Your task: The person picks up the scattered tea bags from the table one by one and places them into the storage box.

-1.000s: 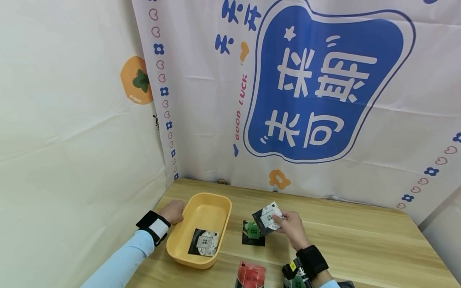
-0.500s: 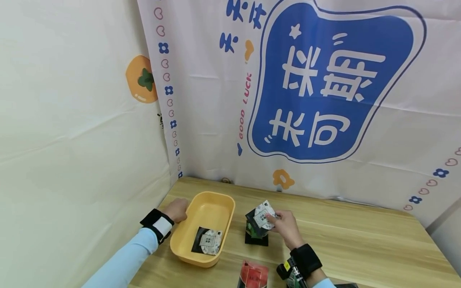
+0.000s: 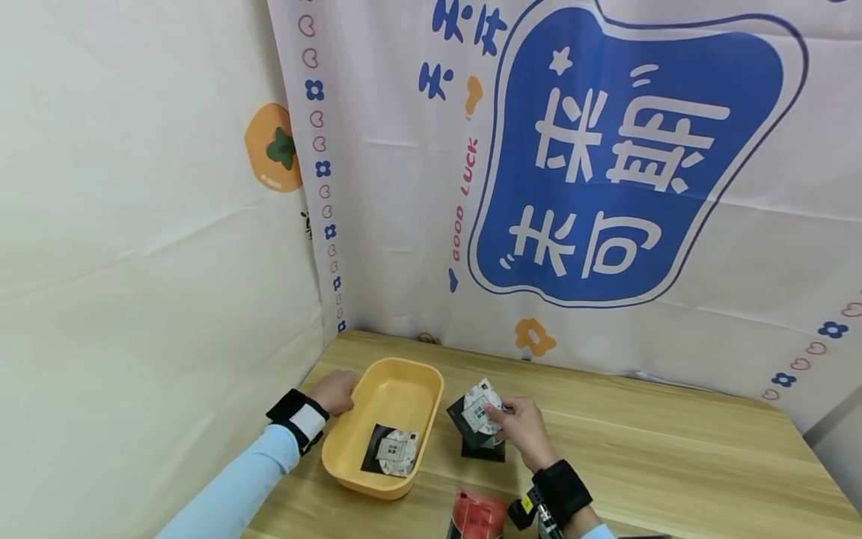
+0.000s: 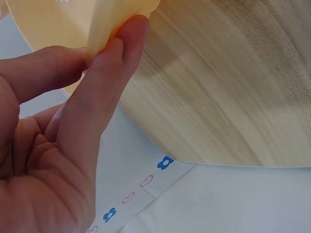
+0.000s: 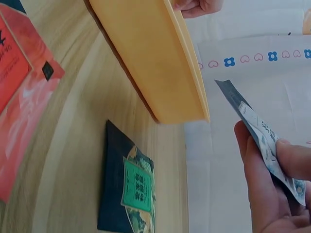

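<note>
My left hand (image 3: 334, 391) pinches the left rim of a yellow plastic tray (image 3: 381, 490); in the left wrist view thumb and fingers (image 4: 104, 73) close on that rim. Inside the tray lies a black-and-white sachet (image 3: 396, 452). To the right of the tray, my right hand (image 3: 527, 428) holds a similar black-and-white sachet (image 3: 480, 410) between thumb and fingers, raised and tilted. The right wrist view shows this sachet (image 5: 262, 136) nearly edge-on. Below it on the table lies a black-and-green sachet (image 5: 129, 187), partly hidden in the head view.
A red sachet (image 3: 477, 516) lies at the front of the wooden table (image 3: 673, 457). More dark packaging is partly hidden under the right wrist. White printed cloth (image 3: 404, 187) hangs behind the table, with a plain white wall (image 3: 148, 224) at left.
My right hand has carried the held sachet leftward toward the tray, and it now overlaps most of the green sachet. My left hand stays on the tray rim. The head view has shifted slightly.
</note>
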The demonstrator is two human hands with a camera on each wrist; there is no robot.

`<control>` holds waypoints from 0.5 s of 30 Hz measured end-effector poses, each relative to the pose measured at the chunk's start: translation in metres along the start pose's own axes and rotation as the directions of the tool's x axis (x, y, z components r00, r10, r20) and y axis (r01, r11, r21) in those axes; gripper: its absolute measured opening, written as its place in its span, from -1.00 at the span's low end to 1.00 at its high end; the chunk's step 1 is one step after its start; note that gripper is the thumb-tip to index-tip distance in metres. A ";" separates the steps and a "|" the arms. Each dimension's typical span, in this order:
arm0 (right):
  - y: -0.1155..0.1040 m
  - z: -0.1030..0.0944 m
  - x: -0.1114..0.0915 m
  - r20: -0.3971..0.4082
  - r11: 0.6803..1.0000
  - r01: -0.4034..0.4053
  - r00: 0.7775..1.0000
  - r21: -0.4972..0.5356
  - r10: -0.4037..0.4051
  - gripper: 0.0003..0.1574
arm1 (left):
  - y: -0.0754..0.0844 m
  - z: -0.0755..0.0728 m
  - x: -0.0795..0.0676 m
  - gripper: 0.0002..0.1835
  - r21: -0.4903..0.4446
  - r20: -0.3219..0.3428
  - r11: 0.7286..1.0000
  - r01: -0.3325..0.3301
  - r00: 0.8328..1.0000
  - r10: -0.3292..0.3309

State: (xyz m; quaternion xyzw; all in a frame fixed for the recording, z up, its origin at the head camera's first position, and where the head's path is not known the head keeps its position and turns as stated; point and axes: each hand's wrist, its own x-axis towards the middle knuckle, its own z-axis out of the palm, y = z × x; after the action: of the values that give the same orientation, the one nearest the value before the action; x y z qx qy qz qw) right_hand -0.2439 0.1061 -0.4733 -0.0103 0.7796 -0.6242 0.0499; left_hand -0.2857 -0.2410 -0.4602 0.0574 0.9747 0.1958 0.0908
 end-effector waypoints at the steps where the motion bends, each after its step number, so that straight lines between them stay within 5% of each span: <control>1: 0.000 0.002 0.000 0.002 1.000 0.001 1.000 -0.009 -0.001 -0.70 | 0.000 0.000 0.000 -0.65 -0.001 0.001 1.000 0.004 1.000 -0.004; 8: -0.003 0.011 -0.003 0.001 0.999 0.002 1.000 -0.033 -0.002 -0.69 | 0.000 0.000 -0.002 -0.58 0.033 -0.024 0.999 -0.029 0.999 0.030; 15: -0.008 0.016 -0.002 0.066 0.999 0.032 0.997 -0.023 -0.030 -0.69 | 0.002 0.000 -0.002 -0.64 0.021 -0.003 1.000 0.011 1.000 -0.011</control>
State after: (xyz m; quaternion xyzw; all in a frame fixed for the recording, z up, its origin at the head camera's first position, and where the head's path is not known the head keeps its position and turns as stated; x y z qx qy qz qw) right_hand -0.2404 0.0889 -0.4689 -0.0435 0.7847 -0.6149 0.0655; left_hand -0.2839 -0.2391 -0.4587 0.0527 0.9772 0.1850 0.0900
